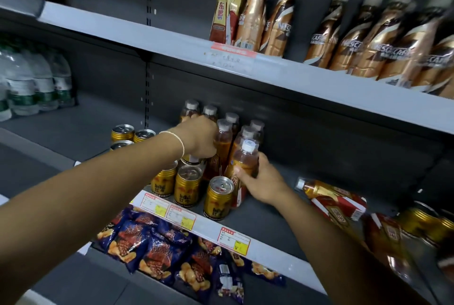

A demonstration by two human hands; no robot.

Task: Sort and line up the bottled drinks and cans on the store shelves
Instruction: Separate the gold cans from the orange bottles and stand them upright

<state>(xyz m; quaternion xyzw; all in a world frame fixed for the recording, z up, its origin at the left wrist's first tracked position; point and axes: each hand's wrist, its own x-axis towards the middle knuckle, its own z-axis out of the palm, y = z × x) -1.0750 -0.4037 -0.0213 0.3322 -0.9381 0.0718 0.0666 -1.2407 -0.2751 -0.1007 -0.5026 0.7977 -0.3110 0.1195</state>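
On the middle shelf (277,216) stands a cluster of amber drink bottles (248,132) with white caps. My right hand (262,181) grips the front bottle (245,157) around its lower body. My left hand (199,137) reaches into the cluster and curls round a bottle (223,142) just left of it. Gold cans (188,185) stand in front, one (218,197) right beside the held bottle. More gold cans (122,132) stand further back on the left. Another amber bottle (329,194) lies on its side to the right.
The upper shelf (172,41) holds brown coffee bottles (383,41) and one gold bottle (228,7). Water bottles (36,81) stand at the far left. Blue snack bags (157,248) lie on the shelf below. More bottles and gold cans (425,223) lie at the lower right, blurred.
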